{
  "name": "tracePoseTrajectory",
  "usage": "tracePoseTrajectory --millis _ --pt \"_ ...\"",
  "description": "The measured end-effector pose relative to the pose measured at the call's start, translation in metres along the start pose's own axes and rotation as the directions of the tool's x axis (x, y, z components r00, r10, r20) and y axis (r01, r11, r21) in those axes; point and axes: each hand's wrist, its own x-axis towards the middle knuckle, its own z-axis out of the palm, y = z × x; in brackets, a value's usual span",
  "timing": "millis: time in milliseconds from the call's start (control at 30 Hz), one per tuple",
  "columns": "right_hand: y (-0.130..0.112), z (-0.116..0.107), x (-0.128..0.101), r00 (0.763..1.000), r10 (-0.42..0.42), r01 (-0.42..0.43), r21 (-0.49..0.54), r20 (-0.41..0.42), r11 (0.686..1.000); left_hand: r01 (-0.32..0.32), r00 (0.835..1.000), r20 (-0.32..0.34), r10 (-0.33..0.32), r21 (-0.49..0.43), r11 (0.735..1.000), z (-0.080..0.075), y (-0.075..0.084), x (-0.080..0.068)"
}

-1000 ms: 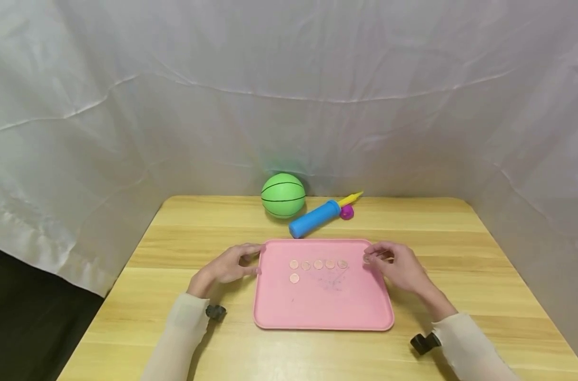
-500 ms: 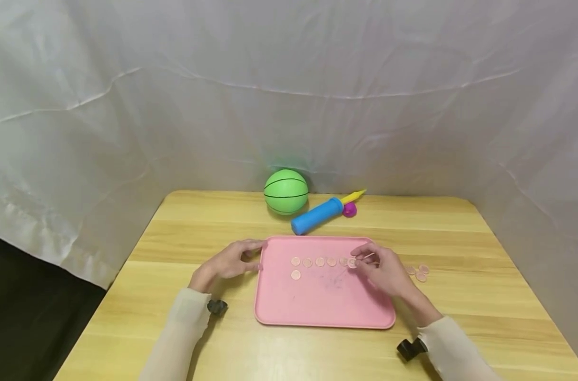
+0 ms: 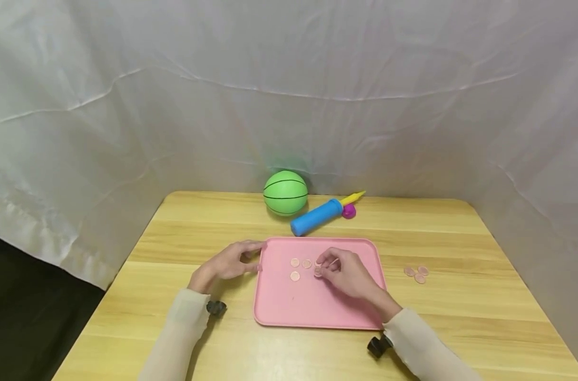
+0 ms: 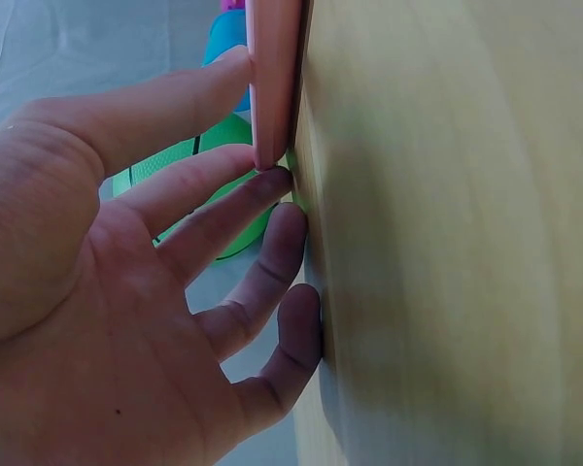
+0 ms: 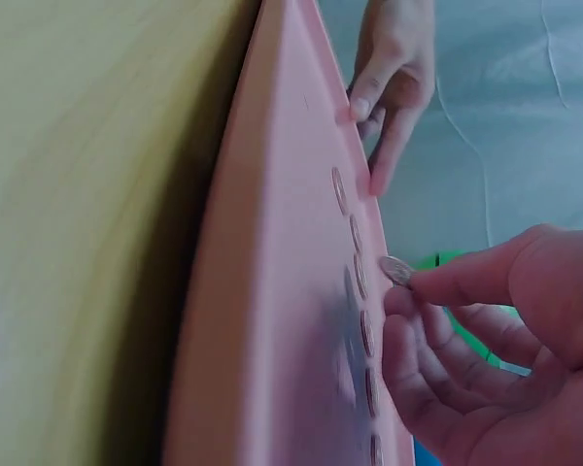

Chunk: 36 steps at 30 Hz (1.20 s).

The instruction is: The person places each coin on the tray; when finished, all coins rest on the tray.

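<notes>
A pink tray (image 3: pixel 289 312) lies on the table, with several small round coins (image 3: pixel 306 263) in a row toward its far side. One more coin (image 3: pixel 295 276) lies just nearer than the row's left end. My right hand (image 3: pixel 348 274) pinches a coin (image 5: pixel 396 270) between thumb and fingers, close above the tray, and in the head view it covers the row's right part. My left hand (image 3: pixel 229 262) rests at the tray's left edge, its thumb and index finger spread apart and touching the rim.
Three loose coins (image 3: pixel 420 278) lie on the table right of the tray. Behind the tray are a green ball (image 3: pixel 285 193), a blue hand pump (image 3: pixel 317 217) with a yellow nozzle, and a small purple object (image 3: pixel 348 211). A pale curtain (image 3: pixel 289 106) hangs behind the table.
My right hand has moved left from the tray's right rim, carrying the coin over the row. The loose coins on the right have come into view. The left hand stays at the rim.
</notes>
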Motion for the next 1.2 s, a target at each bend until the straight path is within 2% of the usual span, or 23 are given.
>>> tracePoseTrajectory --millis 167,267,800,1200 --pt "-0.003 0.009 0.005 0.997 -0.021 0.024 -0.029 0.079 0.999 -0.005 1.000 0.003 0.005 0.006 1.000 0.000 0.000 0.001" --pt "-0.002 0.011 0.008 0.996 -0.020 0.025 -0.046 0.092 0.999 -0.002 1.000 0.007 0.002 0.003 1.000 0.001 -0.001 0.001" --pt "-0.008 0.023 0.018 0.999 0.034 -0.030 -0.104 0.032 0.994 -0.009 1.000 -0.003 0.009 0.005 1.000 0.001 -0.002 0.001" --pt "0.000 0.010 0.004 0.999 0.038 -0.041 -0.088 -0.038 0.995 -0.011 1.000 -0.003 0.011 0.016 1.000 0.001 -0.003 0.001"
